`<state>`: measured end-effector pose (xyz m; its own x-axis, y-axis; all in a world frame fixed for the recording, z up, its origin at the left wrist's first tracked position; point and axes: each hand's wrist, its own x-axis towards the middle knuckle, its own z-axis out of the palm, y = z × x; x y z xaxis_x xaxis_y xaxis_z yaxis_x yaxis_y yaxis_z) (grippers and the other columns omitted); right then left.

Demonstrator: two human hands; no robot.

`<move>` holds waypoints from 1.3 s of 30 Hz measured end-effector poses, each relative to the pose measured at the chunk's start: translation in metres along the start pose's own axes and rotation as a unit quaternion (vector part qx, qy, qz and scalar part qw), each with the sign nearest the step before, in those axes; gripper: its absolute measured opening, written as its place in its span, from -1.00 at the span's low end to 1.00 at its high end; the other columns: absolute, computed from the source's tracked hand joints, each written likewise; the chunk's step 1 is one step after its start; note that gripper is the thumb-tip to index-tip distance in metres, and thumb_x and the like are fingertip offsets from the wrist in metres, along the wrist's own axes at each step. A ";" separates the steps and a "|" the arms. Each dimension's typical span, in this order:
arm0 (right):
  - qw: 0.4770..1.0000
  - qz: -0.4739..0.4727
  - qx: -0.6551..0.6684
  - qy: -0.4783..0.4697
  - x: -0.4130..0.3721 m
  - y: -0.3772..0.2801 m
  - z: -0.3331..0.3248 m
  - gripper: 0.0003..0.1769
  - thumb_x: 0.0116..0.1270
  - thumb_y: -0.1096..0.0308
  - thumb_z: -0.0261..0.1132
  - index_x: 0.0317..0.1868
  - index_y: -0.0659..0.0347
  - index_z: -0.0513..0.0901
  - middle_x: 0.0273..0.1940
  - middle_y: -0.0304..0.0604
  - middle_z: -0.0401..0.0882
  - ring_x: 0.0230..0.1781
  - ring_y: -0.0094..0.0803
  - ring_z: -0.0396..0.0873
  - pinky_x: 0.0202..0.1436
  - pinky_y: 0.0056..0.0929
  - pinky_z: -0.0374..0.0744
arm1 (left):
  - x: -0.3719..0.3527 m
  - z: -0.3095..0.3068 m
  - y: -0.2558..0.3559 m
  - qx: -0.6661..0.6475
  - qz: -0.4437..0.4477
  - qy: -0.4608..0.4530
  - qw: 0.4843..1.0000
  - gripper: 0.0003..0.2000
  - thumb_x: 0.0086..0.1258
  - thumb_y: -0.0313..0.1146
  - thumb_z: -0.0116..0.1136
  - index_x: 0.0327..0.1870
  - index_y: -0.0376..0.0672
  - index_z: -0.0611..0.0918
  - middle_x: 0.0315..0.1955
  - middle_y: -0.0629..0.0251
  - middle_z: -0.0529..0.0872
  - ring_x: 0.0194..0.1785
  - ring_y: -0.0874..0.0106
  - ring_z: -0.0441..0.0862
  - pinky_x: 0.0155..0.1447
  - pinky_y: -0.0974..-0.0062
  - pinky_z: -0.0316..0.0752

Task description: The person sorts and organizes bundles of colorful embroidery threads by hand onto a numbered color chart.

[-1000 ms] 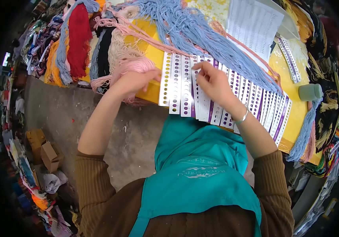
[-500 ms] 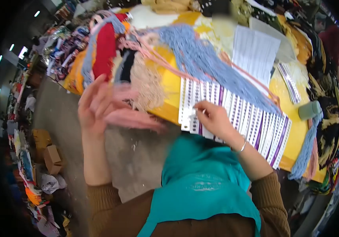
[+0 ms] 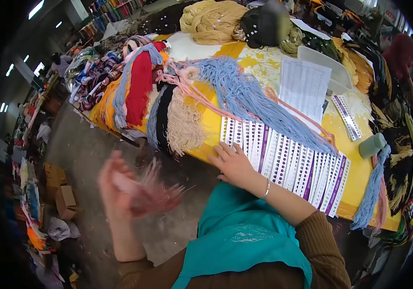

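My left hand (image 3: 116, 183), blurred by motion, is closed around a bundle of pink thread (image 3: 156, 193) in front of the table edge. The loose ends of the bundle fan out to the right. My right hand (image 3: 235, 166) lies palm down with its fingers spread, at the left end of a row of white cards (image 3: 283, 159) printed with dark dots and purple strips. Across the top of those cards stretches a long hank of light blue thread (image 3: 245, 94), with pink strands (image 3: 201, 96) beside it. A beige hank (image 3: 182, 123) hangs over the edge between my hands.
Red thread (image 3: 139, 89) and orange thread (image 3: 103, 111) drape over the yellow table (image 3: 211, 144) at left. A printed sheet (image 3: 302, 86), a loose dotted card (image 3: 347, 118) and a grey-green cylinder (image 3: 372, 145) are at right. Cardboard boxes (image 3: 65, 200) stand on the floor. Another person (image 3: 401, 58) is at far right.
My left hand has moved down with the pink thread, whose ends now swing out. My right hand has gone from curled fingers over the cards to lying flat at their left end.
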<state>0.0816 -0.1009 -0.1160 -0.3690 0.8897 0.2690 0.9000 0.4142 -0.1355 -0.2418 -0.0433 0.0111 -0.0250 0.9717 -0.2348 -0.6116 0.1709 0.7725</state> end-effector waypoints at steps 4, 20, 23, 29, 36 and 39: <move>0.999 0.033 0.014 0.000 0.003 0.005 0.019 -0.18 0.01 0.10 0.51 0.30 0.11 0.41 0.27 -0.02 0.39 0.41 -0.09 0.25 0.41 0.01 0.26 | 0.017 -0.039 -0.088 -0.122 -0.225 -0.114 0.960 -0.59 0.54 -0.25 -0.02 0.29 -0.27 0.45 0.11 0.15 0.66 0.06 0.24 0.67 0.12 0.30 0.60; 0.680 0.256 0.683 0.073 0.006 -0.061 -0.012 -0.83 0.27 0.40 0.37 -0.21 0.34 0.69 -0.41 -0.29 0.64 -0.52 -0.68 0.45 -0.46 -0.64 0.42 | -0.012 0.031 -0.153 -0.001 -0.232 -0.349 0.908 -0.36 0.60 -0.04 -0.29 0.44 -0.47 0.18 0.30 -0.03 0.43 0.35 0.24 0.43 0.38 0.29 0.35; 0.579 0.318 0.748 0.071 0.000 -0.062 -0.013 -0.88 0.31 0.42 0.33 -0.22 0.30 0.68 -0.40 -0.27 0.65 -0.56 -0.68 0.44 -0.53 -0.67 0.36 | -0.014 0.036 -0.163 0.014 -0.230 -0.367 0.901 -0.36 0.61 -0.04 -0.31 0.43 -0.50 0.18 0.28 -0.02 0.45 0.30 0.26 0.47 0.35 0.35 0.37; 0.472 0.309 0.819 0.102 -0.010 -0.050 -0.015 -0.92 0.40 0.44 0.25 -0.18 0.27 0.61 -0.33 -0.20 0.69 -0.60 -0.67 0.43 -0.61 -0.71 0.24 | -0.007 0.032 -0.170 -0.010 -0.247 -0.344 0.906 -0.34 0.60 0.00 -0.33 0.40 -0.50 0.23 0.28 -0.02 0.45 0.30 0.27 0.47 0.35 0.33 0.37; 0.562 0.316 0.760 0.083 -0.003 -0.058 -0.013 -0.88 0.33 0.43 0.31 -0.16 0.27 0.62 -0.44 -0.35 0.56 -0.59 -0.72 0.32 -0.57 -0.71 0.20 | -0.010 0.039 -0.173 0.005 -0.244 -0.351 0.904 -0.38 0.58 -0.05 -0.33 0.41 -0.48 0.23 0.35 -0.06 0.38 0.36 0.25 0.42 0.41 0.30 0.32; 0.569 0.328 0.748 0.094 -0.001 -0.062 -0.007 -0.87 0.31 0.43 0.32 -0.17 0.26 0.63 -0.48 -0.40 0.49 -0.62 -0.73 0.26 -0.60 -0.70 0.14 | -0.011 0.038 -0.176 0.031 -0.242 -0.343 0.907 -0.40 0.58 -0.09 -0.34 0.42 -0.46 0.22 0.38 -0.07 0.35 0.38 0.24 0.40 0.44 0.30 0.28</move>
<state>0.0278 -0.1290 -0.1017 0.0906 0.9690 -0.2300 -0.4268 -0.1709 -0.8880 -0.1037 -0.0774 -0.0998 0.7450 0.6503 -0.1485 -0.3746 0.5922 0.7134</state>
